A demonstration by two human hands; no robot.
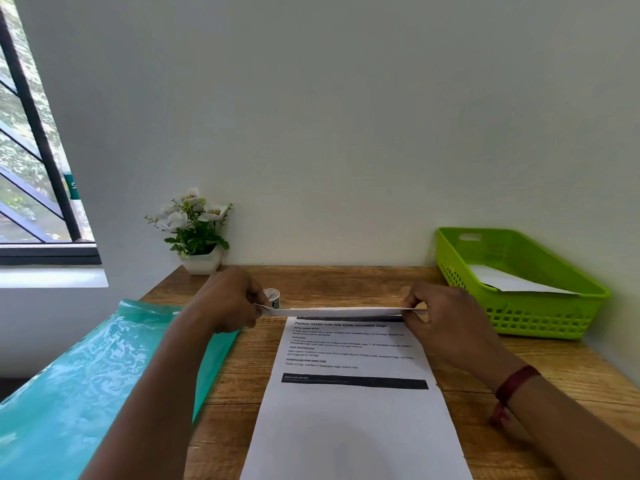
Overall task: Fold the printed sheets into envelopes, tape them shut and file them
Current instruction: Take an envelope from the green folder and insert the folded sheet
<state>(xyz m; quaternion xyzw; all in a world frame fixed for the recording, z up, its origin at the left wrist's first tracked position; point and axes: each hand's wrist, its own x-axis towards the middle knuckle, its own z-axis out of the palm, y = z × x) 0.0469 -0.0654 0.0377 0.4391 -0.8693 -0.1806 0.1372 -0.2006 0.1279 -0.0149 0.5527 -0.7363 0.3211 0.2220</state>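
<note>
White printed sheet (pixel 349 427) lay on wooden counter (pixel 346 285), far edge folded up.
Raised corners were pinched by left hand (pixel 225 303) and right hand (pixel 441 315).

Desk (pixel 242 375): was grained wood.
Printed sheet (pixel 349 427): was matt paper.
Basket (pixel 540 320), two o'clock: was smooth plastic.
Folder (pixel 86 375): was glossy plastic.

A person's left hand (pixel 228 301) and right hand (pixel 440 313) pinch the far corners of a white printed paper sheet (pixel 349 410), lifting that edge off a wooden table (pixel 235 393). A small roll of tape (pixel 272 296) stands just beyond. White paper (pixel 512 280) lies in a lime-green plastic basket (pixel 540 327) at right; a teal plastic sheet (pixel 86 386) lies at left.
</note>
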